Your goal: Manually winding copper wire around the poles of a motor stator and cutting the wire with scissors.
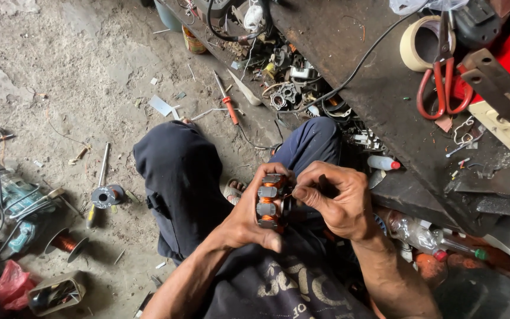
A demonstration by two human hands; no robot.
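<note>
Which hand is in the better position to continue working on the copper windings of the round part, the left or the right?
Probably the right hand: its fingertips pinch at the edge of the stator, free to work there. The left hand is wrapped around the stator and supports it.

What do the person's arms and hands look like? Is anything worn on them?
Both forearms are bare, with no sleeves reaching them. The left hand and right hand wear no gloves, and no rings or watch show. Both look smudged with workshop grime. Dark navy trousers cover the knees.
</note>
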